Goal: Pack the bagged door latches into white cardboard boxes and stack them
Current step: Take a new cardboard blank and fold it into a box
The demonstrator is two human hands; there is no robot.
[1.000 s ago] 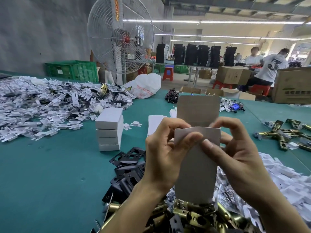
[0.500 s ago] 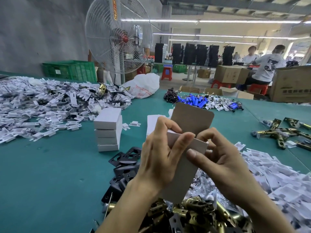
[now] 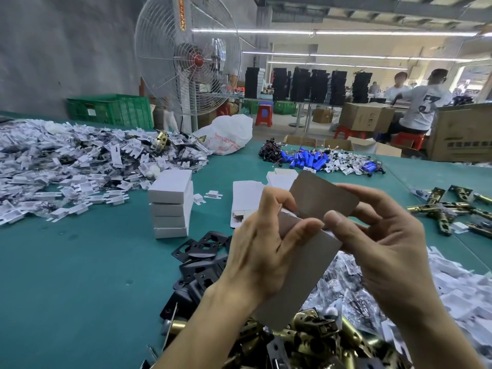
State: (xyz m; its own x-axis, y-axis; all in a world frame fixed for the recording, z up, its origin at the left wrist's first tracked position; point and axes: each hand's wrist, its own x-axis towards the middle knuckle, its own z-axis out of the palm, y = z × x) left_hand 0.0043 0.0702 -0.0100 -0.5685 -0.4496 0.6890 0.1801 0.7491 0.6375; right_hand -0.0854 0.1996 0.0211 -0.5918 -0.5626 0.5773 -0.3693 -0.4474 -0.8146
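Fingers of left hand (image 3: pixel 255 258), right hand (image 3: pixel 386 253) clamped on box (image 3: pixel 303 278); flap (image 3: pixel 320 198) open, inside hidden.

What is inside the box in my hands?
Only the brown inner face of the open flap shows. The box interior is hidden by its wall, your left hand and right hand.

Standing fan (image 3: pixel 198 59), green crate (image 3: pixel 109 109), white plastic bag (image 3: pixel 229 134), blue batteries (image 3: pixel 306 159), red stool (image 3: pixel 264 115)
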